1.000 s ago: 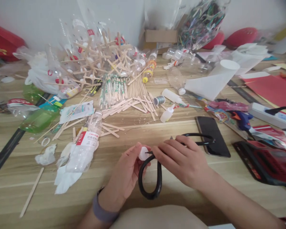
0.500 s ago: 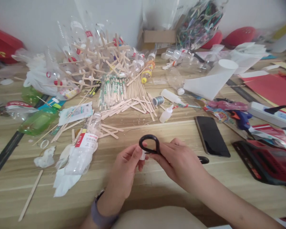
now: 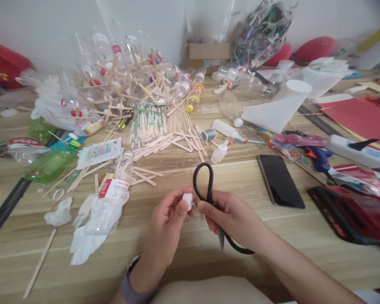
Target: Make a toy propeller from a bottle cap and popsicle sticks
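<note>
Between the thumb and fingers of my left hand (image 3: 169,221) is a small white bottle cap (image 3: 187,201), held in a pinch. My right hand (image 3: 231,213) is closed around black-handled scissors (image 3: 203,169). One handle loop rises above the fingers, the other hangs below near the wrist, and a blade points down toward me. A scissor tip seems to be at the cap's right side; whether it goes into the cap is too small to tell. To the left lies a clear water bottle (image 3: 109,207) with a red and white label.
Flat wooden sticks (image 3: 155,143) are spread ahead, with many clear bottles (image 3: 101,44) behind. A phone (image 3: 280,180) lies right of my hands, beside a red and black case (image 3: 351,215). Small glue bottles (image 3: 219,152), a spool (image 3: 208,135) and a glue gun (image 3: 318,157) are around.
The scissors have turned in my right hand: the handle loop now stands more upright and a blade shows below. The white cap is more exposed between my left fingers.
</note>
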`<move>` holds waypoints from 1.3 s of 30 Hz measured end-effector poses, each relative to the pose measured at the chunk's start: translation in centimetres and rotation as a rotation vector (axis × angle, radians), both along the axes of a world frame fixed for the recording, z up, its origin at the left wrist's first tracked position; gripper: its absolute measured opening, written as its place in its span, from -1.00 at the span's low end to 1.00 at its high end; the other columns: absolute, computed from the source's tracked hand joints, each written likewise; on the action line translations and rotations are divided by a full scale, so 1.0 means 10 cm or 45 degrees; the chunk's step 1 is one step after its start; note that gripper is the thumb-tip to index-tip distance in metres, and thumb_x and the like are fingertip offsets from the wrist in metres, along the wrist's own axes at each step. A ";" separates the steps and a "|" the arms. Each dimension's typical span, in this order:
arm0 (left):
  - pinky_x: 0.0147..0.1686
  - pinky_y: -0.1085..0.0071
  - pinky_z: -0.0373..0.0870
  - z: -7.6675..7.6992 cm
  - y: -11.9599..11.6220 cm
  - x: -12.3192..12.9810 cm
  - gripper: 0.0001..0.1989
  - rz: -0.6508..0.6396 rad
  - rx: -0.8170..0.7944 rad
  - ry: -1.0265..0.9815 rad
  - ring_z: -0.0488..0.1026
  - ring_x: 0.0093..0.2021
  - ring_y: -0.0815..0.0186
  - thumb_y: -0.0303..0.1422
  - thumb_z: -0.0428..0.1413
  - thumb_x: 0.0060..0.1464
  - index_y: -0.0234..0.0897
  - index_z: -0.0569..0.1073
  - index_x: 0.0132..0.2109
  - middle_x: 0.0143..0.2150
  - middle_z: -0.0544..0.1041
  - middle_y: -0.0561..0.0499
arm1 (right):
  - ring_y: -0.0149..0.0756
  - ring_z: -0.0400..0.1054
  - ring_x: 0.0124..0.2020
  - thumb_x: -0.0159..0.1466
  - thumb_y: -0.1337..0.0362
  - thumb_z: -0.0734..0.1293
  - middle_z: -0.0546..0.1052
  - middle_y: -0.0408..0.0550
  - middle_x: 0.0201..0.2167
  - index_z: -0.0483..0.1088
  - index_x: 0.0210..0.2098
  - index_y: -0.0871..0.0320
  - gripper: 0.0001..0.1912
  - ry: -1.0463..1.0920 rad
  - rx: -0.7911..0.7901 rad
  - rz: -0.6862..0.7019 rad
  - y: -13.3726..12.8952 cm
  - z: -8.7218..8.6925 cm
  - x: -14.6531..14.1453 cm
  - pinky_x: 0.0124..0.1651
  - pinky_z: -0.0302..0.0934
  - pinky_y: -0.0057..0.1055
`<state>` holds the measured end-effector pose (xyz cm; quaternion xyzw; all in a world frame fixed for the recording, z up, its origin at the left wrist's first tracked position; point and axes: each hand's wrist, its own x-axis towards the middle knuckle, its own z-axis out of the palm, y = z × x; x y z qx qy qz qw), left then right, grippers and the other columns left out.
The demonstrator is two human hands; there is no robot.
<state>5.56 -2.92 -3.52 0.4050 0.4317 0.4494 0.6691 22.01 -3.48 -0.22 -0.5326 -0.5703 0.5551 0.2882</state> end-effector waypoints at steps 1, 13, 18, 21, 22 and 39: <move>-0.27 0.48 0.34 0.01 0.00 0.00 -0.70 0.003 0.002 0.002 0.41 -0.33 0.37 -0.14 0.21 0.12 -0.21 0.54 -0.07 -0.28 0.55 0.04 | -0.46 0.21 -0.68 0.36 0.16 0.16 0.32 -0.27 -0.68 0.33 -0.37 0.14 -0.74 0.001 0.023 -0.008 0.00 0.00 0.00 -0.63 0.04 -0.53; -0.51 0.55 0.21 0.10 0.06 0.04 -0.69 -0.061 -0.268 -0.304 0.25 -0.51 0.44 -0.11 0.26 0.05 -0.30 0.53 -0.33 -0.51 0.43 0.09 | -0.34 0.43 -0.43 0.45 0.20 0.15 0.60 -0.11 -0.39 0.44 -0.15 0.18 -0.73 -0.722 1.095 0.025 0.02 -0.03 0.10 -0.30 0.07 -0.38; -0.52 0.54 0.22 0.09 0.07 0.04 -0.70 -0.068 -0.332 -0.298 0.26 -0.51 0.43 -0.13 0.28 0.01 -0.30 0.51 -0.36 -0.49 0.44 0.08 | -0.35 0.43 -0.43 0.46 0.22 0.13 0.57 -0.11 -0.45 0.42 -0.27 0.18 -0.70 -0.730 1.096 0.077 0.02 -0.04 0.11 -0.30 0.01 -0.37; -0.56 0.53 0.19 0.10 0.07 0.05 -0.65 -0.087 -0.397 -0.249 0.25 -0.54 0.43 -0.09 0.29 -0.04 -0.31 0.48 -0.42 -0.50 0.45 0.06 | -0.39 0.36 -0.52 0.47 0.23 0.09 0.50 -0.14 -0.55 0.37 -0.41 0.18 -0.61 -0.836 1.185 0.110 0.03 -0.02 0.11 -0.33 -0.02 -0.36; -0.57 0.53 0.17 0.11 0.08 0.05 -0.63 -0.091 -0.424 -0.233 0.24 -0.55 0.44 -0.07 0.29 -0.06 -0.32 0.48 -0.41 -0.50 0.45 0.05 | -0.39 0.32 -0.55 0.47 0.24 0.09 0.47 -0.15 -0.59 0.35 -0.46 0.17 -0.59 -0.892 1.219 0.125 0.03 -0.01 0.11 -0.33 -0.03 -0.36; -0.48 0.49 0.27 0.08 0.05 0.04 -0.62 0.038 -0.170 -0.112 0.34 -0.48 0.39 -0.09 0.31 -0.05 -0.31 0.56 -0.21 -0.47 0.49 0.07 | -0.43 0.23 -0.67 0.32 0.25 0.19 0.36 -0.25 -0.68 0.35 -0.40 0.13 -0.80 -0.359 0.307 -0.029 0.01 0.04 0.00 -0.58 0.05 -0.50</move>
